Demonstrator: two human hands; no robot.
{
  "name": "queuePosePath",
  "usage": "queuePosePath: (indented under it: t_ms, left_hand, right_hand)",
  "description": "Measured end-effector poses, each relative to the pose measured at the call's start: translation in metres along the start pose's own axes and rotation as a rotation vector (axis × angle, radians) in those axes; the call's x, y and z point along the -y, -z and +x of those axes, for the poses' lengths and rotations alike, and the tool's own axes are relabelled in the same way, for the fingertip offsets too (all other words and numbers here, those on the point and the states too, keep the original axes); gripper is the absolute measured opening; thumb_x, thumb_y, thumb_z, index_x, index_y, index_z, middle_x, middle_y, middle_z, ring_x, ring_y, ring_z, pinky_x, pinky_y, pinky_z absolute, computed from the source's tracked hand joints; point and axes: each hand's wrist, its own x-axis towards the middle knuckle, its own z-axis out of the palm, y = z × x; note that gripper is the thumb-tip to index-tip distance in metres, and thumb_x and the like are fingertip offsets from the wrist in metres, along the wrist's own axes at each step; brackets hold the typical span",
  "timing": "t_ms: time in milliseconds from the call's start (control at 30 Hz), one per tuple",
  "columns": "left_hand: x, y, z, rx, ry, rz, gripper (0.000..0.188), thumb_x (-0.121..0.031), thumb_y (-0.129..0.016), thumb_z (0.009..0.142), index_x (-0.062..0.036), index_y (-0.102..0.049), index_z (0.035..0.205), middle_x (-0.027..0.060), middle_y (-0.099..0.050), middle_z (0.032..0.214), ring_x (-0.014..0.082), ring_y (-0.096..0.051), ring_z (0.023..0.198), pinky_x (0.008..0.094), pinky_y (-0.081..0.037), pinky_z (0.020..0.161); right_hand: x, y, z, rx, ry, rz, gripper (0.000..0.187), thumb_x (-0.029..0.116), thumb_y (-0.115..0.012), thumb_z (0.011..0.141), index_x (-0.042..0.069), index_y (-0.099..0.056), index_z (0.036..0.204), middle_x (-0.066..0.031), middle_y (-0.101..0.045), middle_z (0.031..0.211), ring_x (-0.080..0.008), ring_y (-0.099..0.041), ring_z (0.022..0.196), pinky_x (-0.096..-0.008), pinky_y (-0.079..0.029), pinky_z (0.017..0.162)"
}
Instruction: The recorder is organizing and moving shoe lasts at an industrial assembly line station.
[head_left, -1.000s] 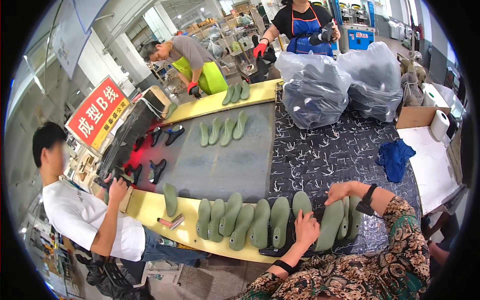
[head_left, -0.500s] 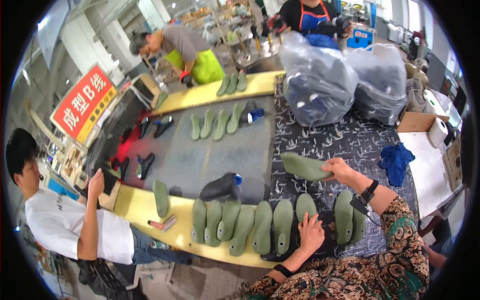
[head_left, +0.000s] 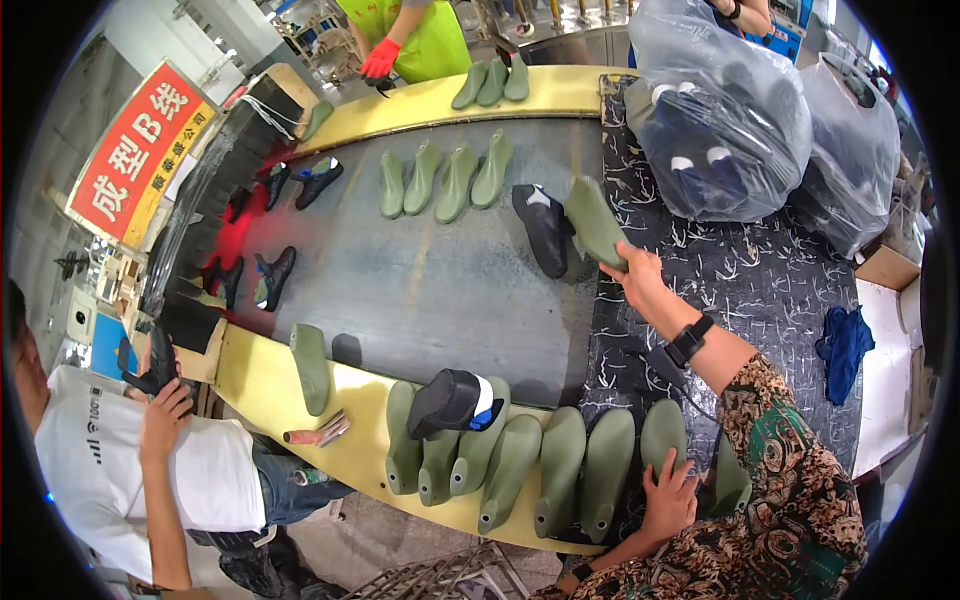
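Two hands: right hand (head_left: 636,274) pinches one end of a green foot form (head_left: 594,218); left hand (head_left: 668,497), fingers spread, touches a second green form (head_left: 663,430).
Held form: raised at the seam between grey belt (head_left: 420,275) and black cloth (head_left: 655,315), just beside a black shoe (head_left: 541,232); contact, cannot tell.
Near row: green forms (head_left: 560,465), partly covered by another shoe (head_left: 446,402).
Far right: blue rag (head_left: 845,350).

"Specify sleeve finish."
"My right sleeve (head_left: 790,470): black ground, tan scrollwork, green patches."
"Wrist fittings?"
"I wear a black right-wrist unit (head_left: 689,342) with a thin dark cable (head_left: 700,403), and a black left wristband (head_left: 582,572)."
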Motion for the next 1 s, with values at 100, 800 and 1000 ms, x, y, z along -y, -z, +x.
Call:
queuePosePath:
  t_ms: [100,800,1000]
  left_hand:
    - [0.006,-0.017,-0.011,-0.037,0.012,0.001,0.026,-0.012,-0.062,0.069,-0.0069,-0.061,0.094,0.0089,-0.048,0.119,0.0311,-0.032,0.13,0.0651,-0.024,0.089]
    - [-0.013,0.013,0.008,0.0,-0.062,0.057,0.022,-0.003,-0.055,0.067,-0.0046,-0.06,0.089,0.0099,-0.051,0.11,0.036,-0.035,0.124,0.0638,-0.022,0.097]
    - [0.009,-0.01,0.013,0.034,-0.067,0.164,0.022,0.0,-0.052,0.07,-0.0008,-0.062,0.089,0.012,-0.052,0.113,0.0391,-0.034,0.125,0.0658,-0.024,0.096]
  right_hand:
    - [-0.006,-0.02,0.019,0.061,0.021,0.051,0.036,0.005,-0.056,0.084,-0.019,-0.04,0.106,-0.0218,-0.051,0.108,-0.0329,-0.056,0.096,-0.0457,-0.054,0.082]
    - [0.171,0.184,-0.106,0.512,-0.093,-1.113,0.029,0.025,-0.053,0.089,-0.002,-0.057,0.099,-0.0127,-0.063,0.082,-0.0193,-0.064,0.073,-0.0304,-0.053,0.064]
    - [0.187,0.35,-0.146,0.279,-0.073,-1.636,0.068,0.039,-0.07,0.073,-0.009,-0.048,0.115,-0.0226,-0.061,0.096,-0.0318,-0.06,0.09,-0.0382,-0.051,0.073]
